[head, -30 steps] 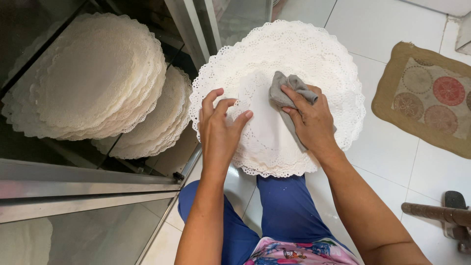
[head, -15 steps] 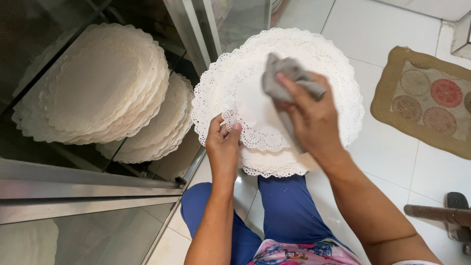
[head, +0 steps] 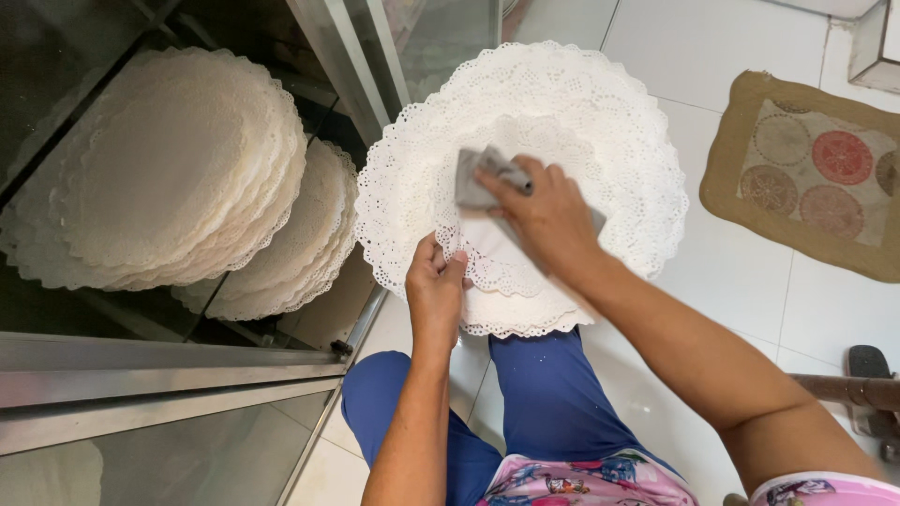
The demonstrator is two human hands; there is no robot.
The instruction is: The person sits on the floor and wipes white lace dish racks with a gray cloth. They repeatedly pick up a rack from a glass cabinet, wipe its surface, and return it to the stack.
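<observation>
The left hand (head: 436,289) pinches the near rim of a large round white plate with a lacy pierced edge (head: 609,141), its grip pressed together on the rim. Just beyond it, the right hand (head: 544,217) presses a small grey cloth (head: 473,178) onto the plate's centre, fingers closed over it. Left of both grips, stacks of similar white lacy plates (head: 178,178) lie on a glass-fronted cabinet shelf (head: 141,351).
</observation>
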